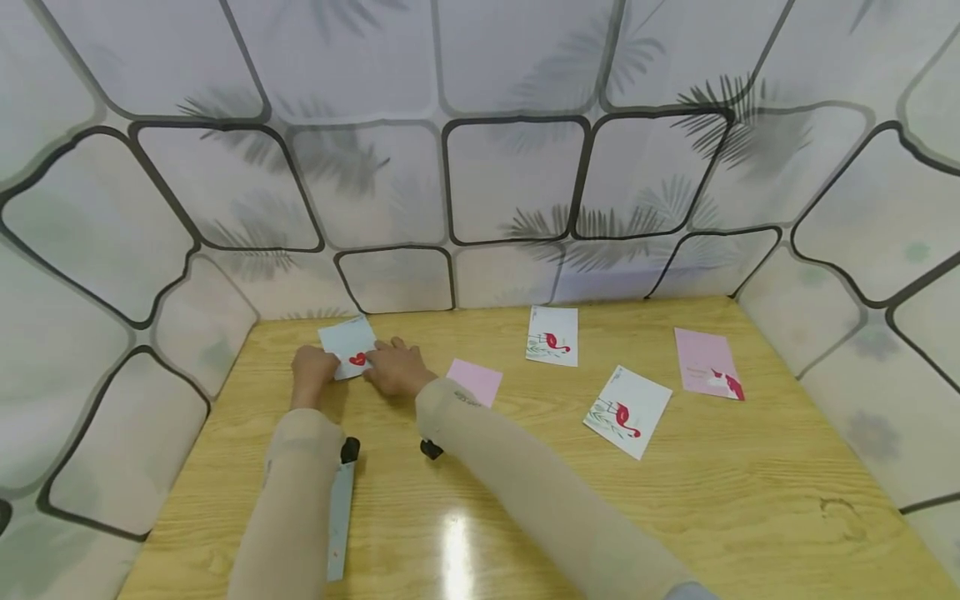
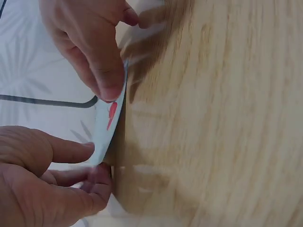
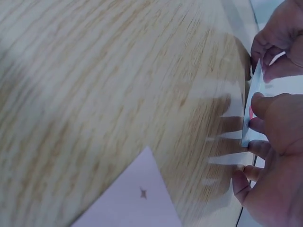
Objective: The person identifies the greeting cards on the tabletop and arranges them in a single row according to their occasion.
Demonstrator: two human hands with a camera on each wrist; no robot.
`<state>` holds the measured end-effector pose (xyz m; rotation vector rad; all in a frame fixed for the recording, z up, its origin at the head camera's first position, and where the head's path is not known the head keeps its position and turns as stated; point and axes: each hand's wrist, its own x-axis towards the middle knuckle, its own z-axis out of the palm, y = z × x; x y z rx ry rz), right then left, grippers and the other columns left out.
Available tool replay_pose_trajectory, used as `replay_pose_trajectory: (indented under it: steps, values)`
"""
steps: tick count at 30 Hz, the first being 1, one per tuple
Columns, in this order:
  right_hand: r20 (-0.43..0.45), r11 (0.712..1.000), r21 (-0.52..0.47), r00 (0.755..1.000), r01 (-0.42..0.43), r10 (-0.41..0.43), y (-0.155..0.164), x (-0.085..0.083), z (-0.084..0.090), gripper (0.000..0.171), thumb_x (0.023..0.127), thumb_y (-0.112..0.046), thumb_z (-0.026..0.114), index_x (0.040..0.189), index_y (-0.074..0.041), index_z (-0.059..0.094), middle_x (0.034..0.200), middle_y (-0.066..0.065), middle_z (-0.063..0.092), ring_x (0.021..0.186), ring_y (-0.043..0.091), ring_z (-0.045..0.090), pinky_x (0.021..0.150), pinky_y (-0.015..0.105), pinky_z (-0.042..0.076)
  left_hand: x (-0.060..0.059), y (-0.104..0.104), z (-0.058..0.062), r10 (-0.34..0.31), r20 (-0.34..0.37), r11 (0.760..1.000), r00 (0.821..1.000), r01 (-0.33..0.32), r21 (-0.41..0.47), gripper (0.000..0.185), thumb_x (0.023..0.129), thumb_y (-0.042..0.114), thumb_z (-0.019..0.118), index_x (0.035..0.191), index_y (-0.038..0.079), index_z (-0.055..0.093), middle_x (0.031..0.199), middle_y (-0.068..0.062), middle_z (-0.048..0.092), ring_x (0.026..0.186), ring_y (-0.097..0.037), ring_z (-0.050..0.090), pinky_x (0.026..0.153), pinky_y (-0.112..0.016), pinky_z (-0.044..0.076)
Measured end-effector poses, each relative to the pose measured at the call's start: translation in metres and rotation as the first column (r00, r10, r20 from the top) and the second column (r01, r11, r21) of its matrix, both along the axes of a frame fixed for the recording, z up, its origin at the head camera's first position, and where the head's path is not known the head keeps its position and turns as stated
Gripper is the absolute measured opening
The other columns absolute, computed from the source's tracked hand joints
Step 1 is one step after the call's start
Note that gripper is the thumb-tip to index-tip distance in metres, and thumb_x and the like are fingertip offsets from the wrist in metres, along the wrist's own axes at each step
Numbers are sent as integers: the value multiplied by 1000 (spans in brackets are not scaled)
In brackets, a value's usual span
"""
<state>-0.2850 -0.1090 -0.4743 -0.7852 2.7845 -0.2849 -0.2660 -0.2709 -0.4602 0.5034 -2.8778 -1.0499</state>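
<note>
Head view: you're at a light wood-grain table (image 1: 525, 500), boxed in on three sides by white sheeting (image 1: 510, 183) printed with dark rounded frames and palm-leaf shadows. A pale blue card (image 1: 347, 346) with a red mark sits at the far left of the table; your left hand (image 1: 312, 368) and right hand (image 1: 395, 367) both pinch it. Near them lie a pink sheet (image 1: 476, 381), two white flamingo cards (image 1: 552, 336) (image 1: 627, 411) and a pink flamingo card (image 1: 708, 363) (well apart to the right).

Left wrist view: card seen edge-on, lifted off the wood, red print showing, your fingers (image 2: 102, 75) clamped on its edge.

Right wrist view: same card held upright between both hands; pink sheet corner in the foreground.
</note>
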Motion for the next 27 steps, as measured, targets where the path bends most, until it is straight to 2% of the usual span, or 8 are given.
replay_pose_trajectory:
  steps: [3,5,8,11,13,18,22,27]
  values:
    - [7,1000,-10,1000,0,0,1,0,-1,46,111,-44,43,152,-25,52,163,-4,38,152,27,28,118,53,32,3,-1,-3,1,-65,1000,998,0,22,25,72,-1,50,53,9,38,58,-2,34,60,-21,32,53,-29,29]
    - [27,999,-52,1000,16,-15,2,0,-2,47,111,-43,42,152,-23,52,162,-3,40,152,27,28,119,52,30,5,0,-5,15,-84,998,996,-11,54,22,74,-2,52,53,0,47,56,-5,40,60,-22,35,53,-29,29]
    - [75,987,-151,996,50,-39,4,-3,-5,48,112,-39,42,154,-17,49,160,0,44,151,27,30,120,51,28,9,0,-4,22,-57,993,998,-15,119,21,85,2,58,88,-13,71,84,-24,68,78,-31,55,65,-32,45]
    - [122,957,-277,991,80,-48,7,-8,-4,50,112,-33,42,156,-9,43,158,6,46,150,24,35,122,42,28,10,-2,2,-25,9,975,1000,23,222,41,95,5,58,128,-19,60,126,-35,63,104,-36,60,80,-35,51]
    - [132,933,-348,990,88,-44,9,-12,-3,51,112,-30,43,156,-4,40,158,10,46,148,25,38,121,36,30,12,-4,8,-72,39,953,997,57,298,45,99,4,56,137,-21,51,134,-37,57,106,-33,61,80,-31,53]
    - [154,835,-530,985,149,-78,17,-15,6,51,108,-22,54,153,1,44,144,17,59,131,25,58,107,30,46,24,-8,22,-171,49,914,984,140,380,41,101,-1,58,134,-23,49,126,-35,59,88,-14,63,73,-22,56]
    - [153,733,-652,981,193,-122,26,-11,13,43,104,-15,62,144,0,56,122,15,70,106,22,69,88,27,55,39,-6,30,-225,57,918,973,192,348,33,103,2,58,125,-22,54,113,-28,64,84,-12,62,79,-31,59]
    - [159,626,-754,980,201,-122,36,-5,15,24,103,-11,65,123,1,71,99,9,73,78,11,65,67,19,53,55,-1,40,-247,66,926,967,216,311,33,108,11,54,122,-18,58,108,-23,66,85,-16,65,83,-38,60]
